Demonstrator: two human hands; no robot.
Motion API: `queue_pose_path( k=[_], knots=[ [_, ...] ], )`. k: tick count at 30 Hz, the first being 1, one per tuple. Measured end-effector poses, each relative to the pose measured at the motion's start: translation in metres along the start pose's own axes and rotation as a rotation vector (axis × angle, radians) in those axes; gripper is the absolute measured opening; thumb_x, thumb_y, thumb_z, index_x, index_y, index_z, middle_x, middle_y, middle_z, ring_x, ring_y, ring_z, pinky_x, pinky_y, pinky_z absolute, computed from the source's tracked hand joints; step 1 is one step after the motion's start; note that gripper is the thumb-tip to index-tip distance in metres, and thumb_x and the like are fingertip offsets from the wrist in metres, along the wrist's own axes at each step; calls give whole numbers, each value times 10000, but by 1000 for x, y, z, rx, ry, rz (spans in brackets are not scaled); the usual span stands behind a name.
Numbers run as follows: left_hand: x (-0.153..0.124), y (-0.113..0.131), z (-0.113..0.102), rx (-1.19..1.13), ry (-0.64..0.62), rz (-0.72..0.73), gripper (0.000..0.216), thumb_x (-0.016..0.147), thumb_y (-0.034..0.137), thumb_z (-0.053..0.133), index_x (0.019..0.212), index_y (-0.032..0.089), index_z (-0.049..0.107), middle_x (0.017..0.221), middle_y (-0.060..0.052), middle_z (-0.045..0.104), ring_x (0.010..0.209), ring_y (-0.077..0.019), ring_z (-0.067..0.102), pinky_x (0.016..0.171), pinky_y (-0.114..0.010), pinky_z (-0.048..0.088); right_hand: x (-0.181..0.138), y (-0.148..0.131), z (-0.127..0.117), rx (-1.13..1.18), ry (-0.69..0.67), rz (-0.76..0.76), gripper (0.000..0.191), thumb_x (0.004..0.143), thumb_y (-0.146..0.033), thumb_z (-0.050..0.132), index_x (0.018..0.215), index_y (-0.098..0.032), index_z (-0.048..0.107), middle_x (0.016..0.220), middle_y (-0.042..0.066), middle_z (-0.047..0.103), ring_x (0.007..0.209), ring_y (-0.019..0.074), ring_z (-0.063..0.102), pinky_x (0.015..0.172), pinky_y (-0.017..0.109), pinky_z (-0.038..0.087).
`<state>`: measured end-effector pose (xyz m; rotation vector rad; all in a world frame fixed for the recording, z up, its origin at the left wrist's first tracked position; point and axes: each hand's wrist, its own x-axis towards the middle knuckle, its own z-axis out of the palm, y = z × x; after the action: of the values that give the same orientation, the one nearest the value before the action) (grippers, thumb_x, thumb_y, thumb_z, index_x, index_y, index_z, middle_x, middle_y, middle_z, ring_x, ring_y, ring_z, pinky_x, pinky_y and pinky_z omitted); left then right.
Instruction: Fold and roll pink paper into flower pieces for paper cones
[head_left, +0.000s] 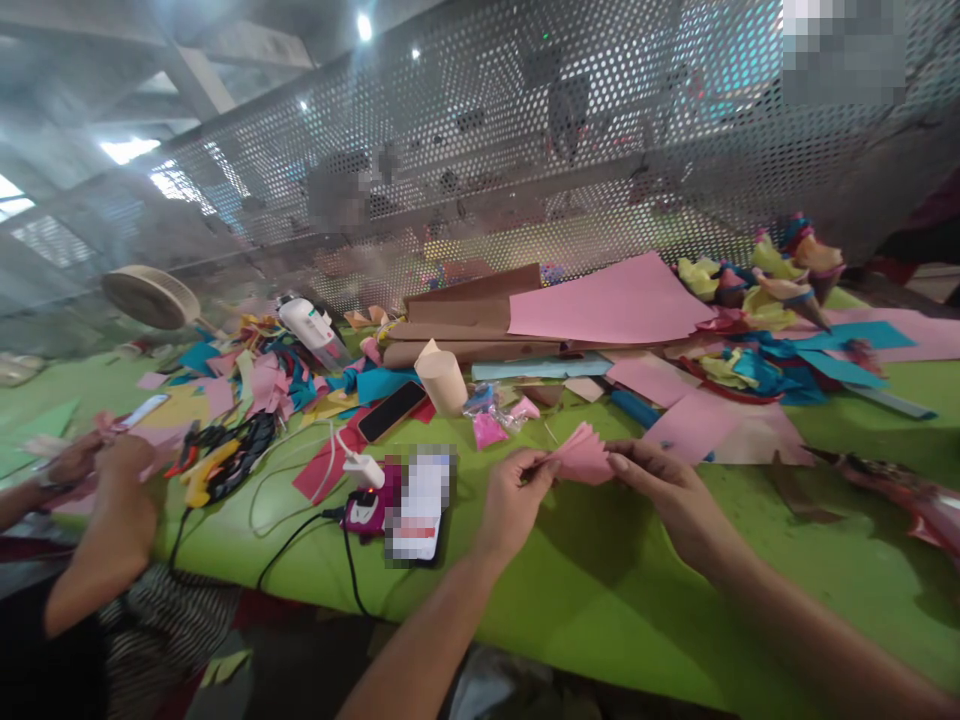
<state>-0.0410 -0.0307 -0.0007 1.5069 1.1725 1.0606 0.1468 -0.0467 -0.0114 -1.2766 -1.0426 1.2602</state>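
A small piece of pink paper, pleated like a fan, is held above the green table. My left hand pinches its left edge between thumb and fingers. On the opposite edge, my right hand grips the paper, thumb in front. The folds spread upward between both hands. Just behind lie small plastic packets with pink and blue contents. Flat pink sheets lie beyond my right hand.
Left of my hands are a phone, a purple power strip with cables, and a yellow glue gun. Rolled brown paper and paper cones line the back. A co-worker's hands work at far left.
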Motion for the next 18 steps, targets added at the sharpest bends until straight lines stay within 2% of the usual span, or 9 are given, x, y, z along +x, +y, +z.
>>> queue_pose_path(
  k=[4, 10, 15, 18],
  knots=[
    [1, -2, -1, -57, 37, -26, 266, 836, 413, 644, 807, 155, 700, 737, -38, 664, 707, -166, 616, 679, -273, 499, 1, 5, -2, -114, 0, -54, 446, 670, -634, 747, 678, -197, 659, 656, 15, 604, 630, 163, 508, 566, 281, 375],
    [0, 1, -1, -180, 10, -100, 269, 824, 414, 655, 837, 150, 704, 771, -44, 693, 734, -169, 644, 737, -292, 519, 1, 6, -2, -99, -29, -75, 394, 712, -585, 744, 796, -203, 699, 790, 37, 664, 755, 196, 571, 668, 300, 421],
    [-2, 5, 0, -99, -9, -34, 237, 843, 374, 638, 819, 147, 704, 776, -43, 676, 745, -162, 624, 699, -263, 493, 0, 4, 0, -71, -22, -47, 454, 675, -636, 743, 722, -190, 668, 696, 17, 616, 656, 160, 522, 589, 276, 386],
    [-3, 4, 2, -122, -10, -46, 263, 839, 397, 644, 799, 143, 696, 769, -38, 667, 741, -160, 613, 710, -269, 494, 0, 3, 0, -77, -14, -74, 451, 660, -623, 762, 692, -183, 669, 687, 32, 637, 664, 173, 545, 602, 289, 402]
  ],
)
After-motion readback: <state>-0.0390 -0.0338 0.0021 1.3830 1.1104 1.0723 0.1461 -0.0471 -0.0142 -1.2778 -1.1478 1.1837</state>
